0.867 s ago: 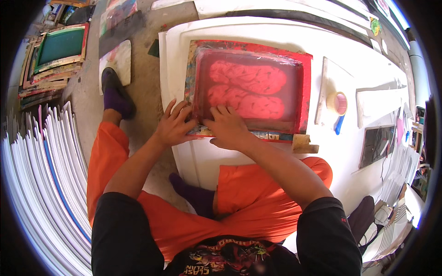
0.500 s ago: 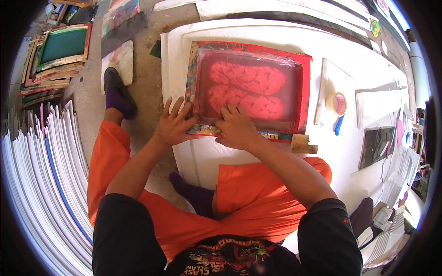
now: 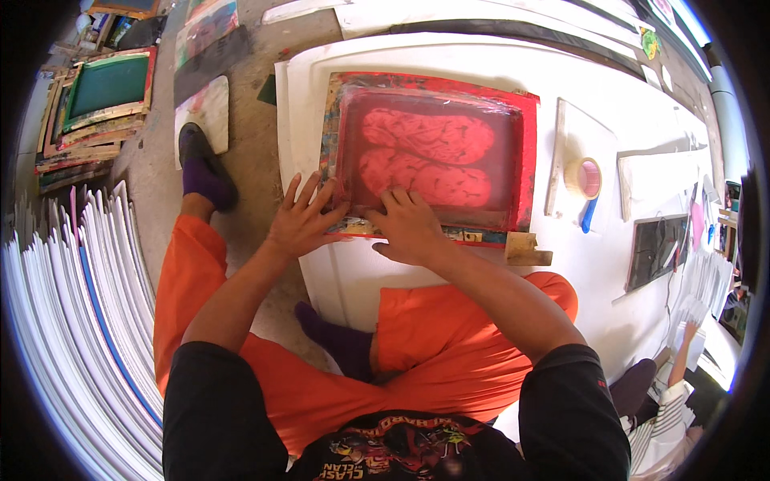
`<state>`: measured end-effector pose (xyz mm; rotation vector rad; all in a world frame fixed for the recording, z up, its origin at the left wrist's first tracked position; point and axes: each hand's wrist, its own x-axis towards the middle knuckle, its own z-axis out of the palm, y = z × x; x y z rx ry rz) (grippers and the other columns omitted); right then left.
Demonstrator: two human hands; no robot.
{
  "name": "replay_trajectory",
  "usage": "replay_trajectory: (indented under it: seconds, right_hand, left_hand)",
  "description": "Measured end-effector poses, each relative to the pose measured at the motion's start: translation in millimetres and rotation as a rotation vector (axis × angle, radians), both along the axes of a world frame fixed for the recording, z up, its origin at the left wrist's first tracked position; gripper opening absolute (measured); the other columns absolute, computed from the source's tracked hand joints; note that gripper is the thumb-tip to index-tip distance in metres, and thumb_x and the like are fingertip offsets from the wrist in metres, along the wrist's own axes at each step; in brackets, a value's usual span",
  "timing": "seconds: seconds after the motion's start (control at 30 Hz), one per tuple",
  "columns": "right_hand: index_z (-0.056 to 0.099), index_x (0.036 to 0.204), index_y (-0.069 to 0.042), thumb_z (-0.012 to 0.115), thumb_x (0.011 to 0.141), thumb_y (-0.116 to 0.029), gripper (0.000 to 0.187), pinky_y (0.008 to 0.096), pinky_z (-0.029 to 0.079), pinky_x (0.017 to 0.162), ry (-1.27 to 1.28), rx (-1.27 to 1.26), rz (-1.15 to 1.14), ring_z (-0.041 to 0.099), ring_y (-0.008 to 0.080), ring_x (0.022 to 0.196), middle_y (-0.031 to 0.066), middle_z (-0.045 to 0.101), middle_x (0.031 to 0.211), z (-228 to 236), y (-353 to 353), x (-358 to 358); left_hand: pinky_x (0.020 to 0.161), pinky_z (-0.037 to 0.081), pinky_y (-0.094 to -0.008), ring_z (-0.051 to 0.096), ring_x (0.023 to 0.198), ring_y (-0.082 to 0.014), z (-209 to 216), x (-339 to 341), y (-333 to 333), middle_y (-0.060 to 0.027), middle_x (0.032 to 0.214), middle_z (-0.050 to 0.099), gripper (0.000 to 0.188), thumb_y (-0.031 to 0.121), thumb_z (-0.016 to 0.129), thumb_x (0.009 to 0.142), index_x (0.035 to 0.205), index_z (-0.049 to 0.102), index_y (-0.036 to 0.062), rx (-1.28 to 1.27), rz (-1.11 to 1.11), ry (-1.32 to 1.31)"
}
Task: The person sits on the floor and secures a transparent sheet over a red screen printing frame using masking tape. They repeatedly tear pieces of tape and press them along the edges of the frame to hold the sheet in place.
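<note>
Both palms flat, fingers spread, left hand (image 3: 301,224) and right hand (image 3: 409,228) press the red printing screen's (image 3: 433,156) near edge, gripping nothing; uneven pressure could slide it and smear the print on the white board (image 3: 321,104).

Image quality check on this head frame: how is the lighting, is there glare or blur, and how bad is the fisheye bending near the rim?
Head view: bright, even daylight; the white board is nearly blown out at the top. Left hand and right hand on the red screen frame are sharp, casting soft shadows. The stacked white sheets curve strongly at the left rim; corners are black.
</note>
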<state>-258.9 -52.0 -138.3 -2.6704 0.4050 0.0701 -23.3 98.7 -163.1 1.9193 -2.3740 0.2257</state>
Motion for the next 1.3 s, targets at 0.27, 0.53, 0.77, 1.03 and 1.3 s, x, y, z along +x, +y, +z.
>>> replay_trajectory:
  seconds: [0.27,0.53,0.77,1.03,1.3]
  right_hand:
    - [0.07,0.137,-0.025,0.081,0.082,-0.047,0.061,0.0521,0.043,0.108,-0.008,0.063,-0.003,0.052,0.037,0.126,0.0176,0.059,0.128,0,-3,-2]
    - [0.074,0.134,-0.031,0.059,0.095,-0.066,0.055,0.0633,0.018,0.127,-0.109,-0.084,0.046,0.023,0.041,0.159,0.0201,0.035,0.168,-25,-18,22]
    - [0.069,0.141,-0.04,0.063,0.096,-0.058,0.048,0.0639,0.014,0.129,-0.087,0.005,0.128,0.01,0.0387,0.164,0.0123,0.026,0.175,-20,-25,16]
    - [0.071,0.138,-0.04,0.068,0.093,-0.057,0.048,0.0607,0.012,0.131,0.108,-0.016,0.193,0.01,0.0345,0.164,0.0073,0.027,0.174,11,-74,-54]
    - [0.078,0.127,-0.031,0.059,0.096,-0.065,0.049,0.0565,0.01,0.133,0.296,-0.112,0.233,0.012,0.0312,0.164,0.0058,0.036,0.17,55,-125,-141]
  left_hand:
    - [0.125,0.027,-0.0606,0.049,0.144,-0.0357,-2,1,-4,-0.0086,0.149,0.059,0.06,0.068,0.071,0.08,0.117,0.077,0.0208,-0.104,-0.018,0.049]
    - [0.12,0.036,-0.0557,0.057,0.134,-0.0331,0,3,-8,-0.007,0.138,0.063,0.055,0.063,0.073,0.08,0.109,0.076,0.0159,-0.055,-0.077,0.07]
    - [0.114,0.042,-0.0544,0.059,0.127,-0.0312,0,1,-7,-0.0078,0.131,0.063,0.056,0.063,0.073,0.079,0.106,0.075,0.0146,-0.077,-0.065,0.086]
    - [0.112,0.044,-0.054,0.058,0.125,-0.0309,3,-2,-8,-0.0081,0.128,0.063,0.057,0.066,0.071,0.081,0.105,0.076,0.0155,-0.081,-0.032,0.096]
    - [0.113,0.042,-0.0551,0.057,0.125,-0.0318,-1,-3,-8,-0.0084,0.13,0.062,0.062,0.07,0.074,0.078,0.109,0.078,0.0169,-0.088,-0.025,0.087]
